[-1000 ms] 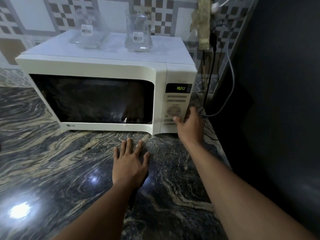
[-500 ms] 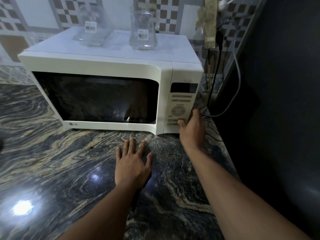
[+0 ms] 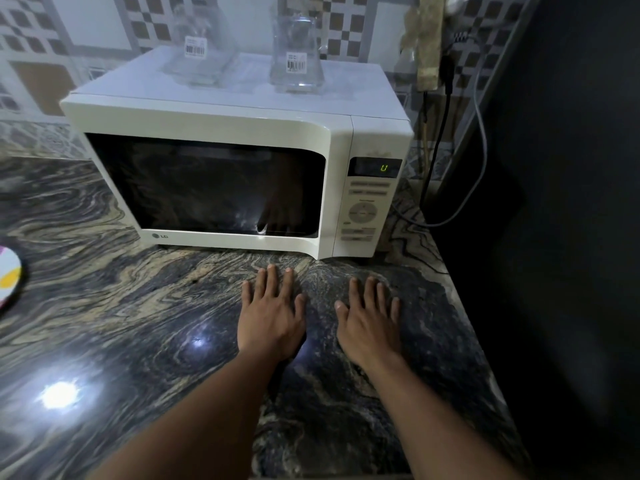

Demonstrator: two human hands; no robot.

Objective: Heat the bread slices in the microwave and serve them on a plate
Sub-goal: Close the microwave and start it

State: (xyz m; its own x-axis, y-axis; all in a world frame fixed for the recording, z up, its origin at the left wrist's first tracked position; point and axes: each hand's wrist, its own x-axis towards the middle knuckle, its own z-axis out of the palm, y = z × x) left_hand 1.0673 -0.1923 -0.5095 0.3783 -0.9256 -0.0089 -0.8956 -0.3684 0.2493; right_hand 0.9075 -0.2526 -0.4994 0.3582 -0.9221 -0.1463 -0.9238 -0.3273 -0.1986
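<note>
White microwave (image 3: 239,174), door closed, window dark, on the marble counter (image 3: 121,323). Atop it I see clear labelled left jar (image 3: 199,53) and right jar (image 3: 296,57). Left hand (image 3: 272,318) and right hand (image 3: 370,322) lie flat, fingers spread, holding nothing.

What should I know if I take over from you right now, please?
Left hand and right hand: both open, flat on the counter in front of the microwave, holding nothing.
Microwave: door shut, window dark, display lit. The bread cannot be seen.
Plate: on the counter at far left, partly in view.
Done: cannot tell whether heating has run.
To do: take the heated bread out and serve it on the plate.
</note>
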